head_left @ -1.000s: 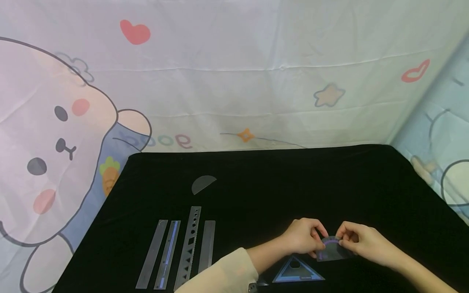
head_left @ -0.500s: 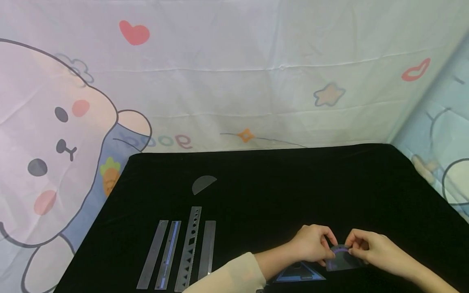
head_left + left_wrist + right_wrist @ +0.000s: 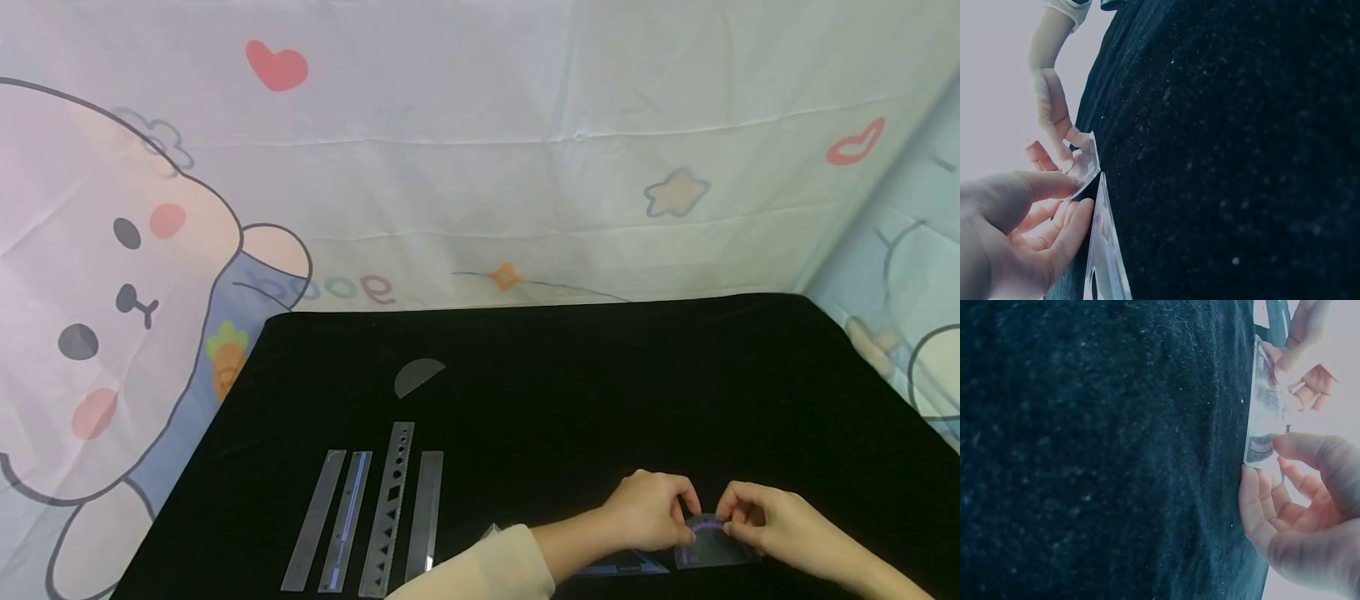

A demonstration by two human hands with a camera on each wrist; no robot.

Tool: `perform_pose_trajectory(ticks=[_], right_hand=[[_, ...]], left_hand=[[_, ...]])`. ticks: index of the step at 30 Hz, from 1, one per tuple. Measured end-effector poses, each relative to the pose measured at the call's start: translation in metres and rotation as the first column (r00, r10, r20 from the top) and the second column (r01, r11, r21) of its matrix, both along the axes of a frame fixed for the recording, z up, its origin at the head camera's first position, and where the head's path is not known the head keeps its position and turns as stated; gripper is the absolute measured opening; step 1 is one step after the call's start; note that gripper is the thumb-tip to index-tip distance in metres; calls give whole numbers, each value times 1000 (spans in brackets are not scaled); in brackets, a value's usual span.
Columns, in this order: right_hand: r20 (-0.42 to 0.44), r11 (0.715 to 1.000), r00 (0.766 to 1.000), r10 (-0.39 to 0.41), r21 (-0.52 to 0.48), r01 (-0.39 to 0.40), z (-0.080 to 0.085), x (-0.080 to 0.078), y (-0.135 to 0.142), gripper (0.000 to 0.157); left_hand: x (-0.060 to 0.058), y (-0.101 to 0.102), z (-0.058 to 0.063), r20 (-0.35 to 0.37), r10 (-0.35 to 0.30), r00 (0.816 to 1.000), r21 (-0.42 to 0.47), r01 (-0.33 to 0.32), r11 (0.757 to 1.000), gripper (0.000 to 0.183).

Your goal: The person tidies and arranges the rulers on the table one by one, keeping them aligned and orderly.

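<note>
A clear protractor (image 3: 712,546) with a purple arc is low on the right of the head view, its straight edge toward me. My left hand (image 3: 654,510) pinches its left side; in the left wrist view the thumb of that left hand (image 3: 1025,231) lies on the plastic. The right hand (image 3: 776,525) holds the other side, and the right wrist view shows its thumb on the protractor (image 3: 1264,412). Just left of the protractor lies a blue-edged set square (image 3: 622,567), partly hidden by my left hand and forearm.
Several straight rulers, among them a stencil ruler (image 3: 387,508) and a blue-striped ruler (image 3: 347,521), lie side by side on the left. Behind them rests a second clear protractor (image 3: 417,377). Black cloth (image 3: 600,375) covers the table, with a printed curtain (image 3: 487,192) beyond.
Both hands have carried the protractor to the right and toward me, to beside the set square. My left forearm now covers more of the set square. The rulers have stayed put.
</note>
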State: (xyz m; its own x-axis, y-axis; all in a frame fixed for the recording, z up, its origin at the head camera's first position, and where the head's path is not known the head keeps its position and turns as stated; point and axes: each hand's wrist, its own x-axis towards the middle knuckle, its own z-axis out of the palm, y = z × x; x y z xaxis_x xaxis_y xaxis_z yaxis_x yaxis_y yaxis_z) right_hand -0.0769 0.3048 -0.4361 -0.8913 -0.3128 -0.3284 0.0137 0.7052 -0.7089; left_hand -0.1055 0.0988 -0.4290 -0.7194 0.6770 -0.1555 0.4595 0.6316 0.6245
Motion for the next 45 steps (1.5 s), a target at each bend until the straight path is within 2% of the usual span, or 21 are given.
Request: perform_pose_trajectory(ticks=[3,20,28,37,45], right_hand=[[-8,1000,1000,11,3,-11,-1,1,1,15],[-62,995,995,73,79,-68,-4,3,3,13],[-57,994,995,78,80,-73,-5,2,2,14],[-93,990,992,90,113,-80,-6,2,0,14],[-105,986,991,78,154,-61,-7,2,-2,17]], left_hand=[[1,2,1,-38,-12,999,-37,11,999,21],[2,7,0,-104,-47,993,-130,33,991,20],[1,7,-2,-95,-67,993,-145,53,988,19],[0,8,-3,-165,-100,981,-189,68,980,19],[2,7,-4,-185,-102,977,-172,70,983,18]])
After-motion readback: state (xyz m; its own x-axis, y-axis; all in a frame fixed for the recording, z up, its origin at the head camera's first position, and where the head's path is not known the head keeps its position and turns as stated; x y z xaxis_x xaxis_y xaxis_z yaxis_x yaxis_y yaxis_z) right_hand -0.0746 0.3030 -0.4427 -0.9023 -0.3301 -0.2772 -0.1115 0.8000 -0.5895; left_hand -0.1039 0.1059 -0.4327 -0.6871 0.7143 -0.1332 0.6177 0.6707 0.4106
